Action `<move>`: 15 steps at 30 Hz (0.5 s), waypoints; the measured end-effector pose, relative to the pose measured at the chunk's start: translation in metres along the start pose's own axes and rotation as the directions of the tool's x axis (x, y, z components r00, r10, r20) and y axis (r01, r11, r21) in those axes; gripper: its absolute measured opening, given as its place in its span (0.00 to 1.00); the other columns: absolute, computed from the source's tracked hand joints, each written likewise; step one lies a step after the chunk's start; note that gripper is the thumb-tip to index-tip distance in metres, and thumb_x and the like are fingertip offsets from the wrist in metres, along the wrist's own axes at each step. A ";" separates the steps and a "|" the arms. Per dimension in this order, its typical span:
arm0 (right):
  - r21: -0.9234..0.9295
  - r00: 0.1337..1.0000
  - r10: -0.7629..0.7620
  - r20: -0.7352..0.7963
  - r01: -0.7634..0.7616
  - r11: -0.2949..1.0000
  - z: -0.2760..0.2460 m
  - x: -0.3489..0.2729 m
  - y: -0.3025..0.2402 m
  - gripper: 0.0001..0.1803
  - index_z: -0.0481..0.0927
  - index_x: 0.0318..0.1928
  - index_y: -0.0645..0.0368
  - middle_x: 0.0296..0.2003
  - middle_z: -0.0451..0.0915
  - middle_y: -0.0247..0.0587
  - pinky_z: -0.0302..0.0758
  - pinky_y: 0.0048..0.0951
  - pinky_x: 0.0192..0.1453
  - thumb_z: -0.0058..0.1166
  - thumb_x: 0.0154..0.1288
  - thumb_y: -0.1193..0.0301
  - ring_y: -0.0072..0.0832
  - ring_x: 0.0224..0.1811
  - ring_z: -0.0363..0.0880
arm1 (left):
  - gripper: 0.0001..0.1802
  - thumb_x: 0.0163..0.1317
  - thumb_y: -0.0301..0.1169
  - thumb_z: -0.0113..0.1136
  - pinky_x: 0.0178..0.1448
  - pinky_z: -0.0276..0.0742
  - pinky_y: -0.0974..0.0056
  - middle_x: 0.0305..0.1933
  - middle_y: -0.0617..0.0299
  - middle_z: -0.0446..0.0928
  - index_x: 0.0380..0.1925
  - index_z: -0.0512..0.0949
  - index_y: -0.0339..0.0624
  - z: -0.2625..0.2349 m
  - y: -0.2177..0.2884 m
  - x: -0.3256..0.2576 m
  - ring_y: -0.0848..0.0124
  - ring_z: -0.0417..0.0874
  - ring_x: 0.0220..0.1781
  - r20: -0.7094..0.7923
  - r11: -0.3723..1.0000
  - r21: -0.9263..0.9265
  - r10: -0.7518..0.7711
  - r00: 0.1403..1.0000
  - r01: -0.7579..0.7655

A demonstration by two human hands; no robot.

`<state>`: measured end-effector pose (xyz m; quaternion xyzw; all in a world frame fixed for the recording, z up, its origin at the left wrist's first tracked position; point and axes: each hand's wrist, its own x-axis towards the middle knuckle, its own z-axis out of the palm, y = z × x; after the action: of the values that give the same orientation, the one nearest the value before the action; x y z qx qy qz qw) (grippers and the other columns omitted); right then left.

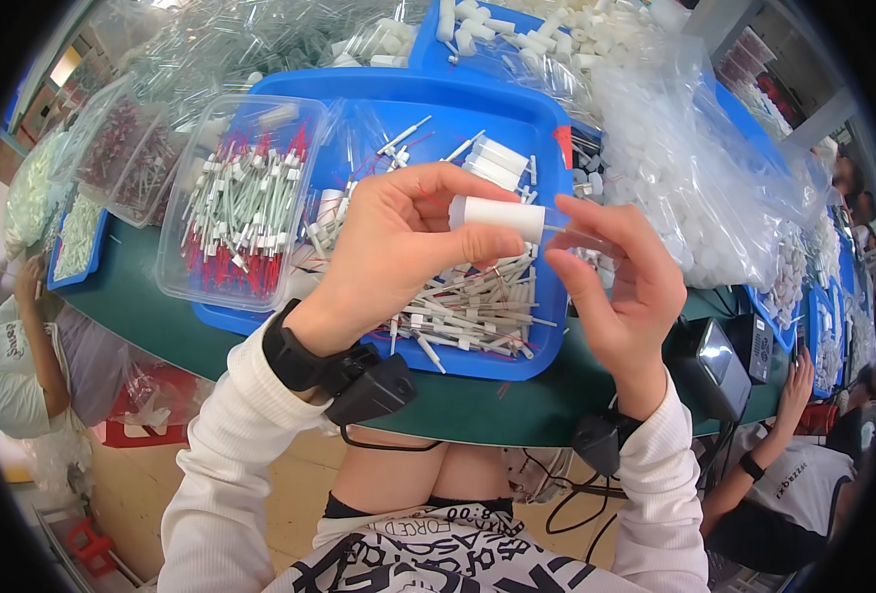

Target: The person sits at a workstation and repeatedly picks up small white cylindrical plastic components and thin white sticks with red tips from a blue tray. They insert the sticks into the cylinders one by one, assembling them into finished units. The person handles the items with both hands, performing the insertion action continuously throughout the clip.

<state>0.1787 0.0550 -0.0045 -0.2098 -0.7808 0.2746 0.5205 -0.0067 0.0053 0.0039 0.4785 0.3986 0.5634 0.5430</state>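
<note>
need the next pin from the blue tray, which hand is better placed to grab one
Probably the right hand: it pinches only a thin pin at the white tube, which the left hand grips whole. The blue tray of loose pins lies just below both.

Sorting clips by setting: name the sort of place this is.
Probably a small-parts assembly workshop: blue trays heaped with thin white sticks, bulk bags of white caps, and other workers seated along the same green bench.
</note>
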 end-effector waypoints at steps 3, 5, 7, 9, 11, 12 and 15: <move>-0.136 0.984 -0.176 0.015 0.176 0.975 -0.003 0.001 0.001 0.19 0.80 0.40 0.61 0.28 0.77 0.40 0.72 0.21 0.30 0.64 0.43 0.80 0.26 0.27 0.77 | 0.13 0.51 0.20 0.62 0.39 0.77 0.71 0.39 0.55 0.78 0.38 0.75 0.32 0.000 0.005 -0.001 0.74 0.79 0.37 0.004 1.000 0.029 -0.004 1.000 0.004; -0.206 0.965 -0.262 0.012 0.259 0.944 -0.003 0.001 0.000 0.19 0.80 0.40 0.60 0.27 0.77 0.40 0.72 0.22 0.29 0.65 0.42 0.80 0.26 0.26 0.76 | 0.14 0.49 0.20 0.65 0.37 0.77 0.72 0.35 0.57 0.80 0.37 0.76 0.32 0.000 0.006 -0.001 0.76 0.80 0.35 0.003 1.000 0.016 0.011 1.000 -0.011; -0.214 0.960 -0.279 -0.002 0.272 0.938 -0.002 0.001 0.000 0.20 0.81 0.40 0.61 0.28 0.77 0.40 0.72 0.21 0.28 0.66 0.41 0.79 0.26 0.26 0.76 | 0.13 0.49 0.20 0.65 0.38 0.78 0.72 0.35 0.57 0.80 0.36 0.76 0.32 0.000 0.005 -0.001 0.75 0.80 0.36 0.015 0.999 -0.017 0.037 0.999 -0.036; -0.214 0.959 -0.281 -0.021 0.270 0.939 0.001 0.001 0.000 0.20 0.81 0.40 0.61 0.28 0.77 0.41 0.72 0.22 0.28 0.66 0.41 0.79 0.26 0.26 0.75 | 0.13 0.48 0.19 0.65 0.39 0.78 0.71 0.35 0.57 0.79 0.36 0.76 0.32 0.000 0.005 -0.002 0.74 0.80 0.37 0.020 0.999 -0.020 0.044 0.999 -0.044; -0.208 0.963 -0.266 -0.043 0.252 0.945 0.002 -0.001 0.000 0.20 0.81 0.40 0.61 0.29 0.77 0.41 0.72 0.22 0.28 0.66 0.41 0.80 0.26 0.25 0.75 | 0.13 0.47 0.17 0.64 0.41 0.77 0.70 0.36 0.56 0.78 0.36 0.75 0.33 0.000 0.007 -0.002 0.73 0.79 0.38 0.021 1.000 0.004 0.030 0.999 -0.030; -0.200 0.965 -0.259 -0.040 0.246 0.948 0.003 -0.002 0.000 0.20 0.81 0.40 0.61 0.29 0.77 0.41 0.72 0.22 0.28 0.66 0.41 0.80 0.26 0.26 0.75 | 0.14 0.47 0.17 0.64 0.41 0.77 0.70 0.36 0.56 0.78 0.36 0.75 0.33 0.000 0.008 -0.003 0.72 0.79 0.38 0.026 0.999 0.029 0.031 0.999 -0.031; -0.192 0.969 -0.245 -0.005 0.240 0.952 0.003 -0.005 0.001 0.19 0.81 0.40 0.61 0.29 0.77 0.41 0.72 0.22 0.28 0.66 0.41 0.80 0.26 0.26 0.75 | 0.14 0.47 0.16 0.64 0.42 0.77 0.69 0.36 0.56 0.78 0.36 0.75 0.32 -0.003 0.010 -0.003 0.72 0.79 0.38 0.058 0.996 0.092 0.014 0.998 -0.020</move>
<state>0.1777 0.0526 -0.0095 -0.1651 -0.8157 0.1296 0.5390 -0.0124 0.0017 0.0126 0.5223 0.4044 0.5351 0.5267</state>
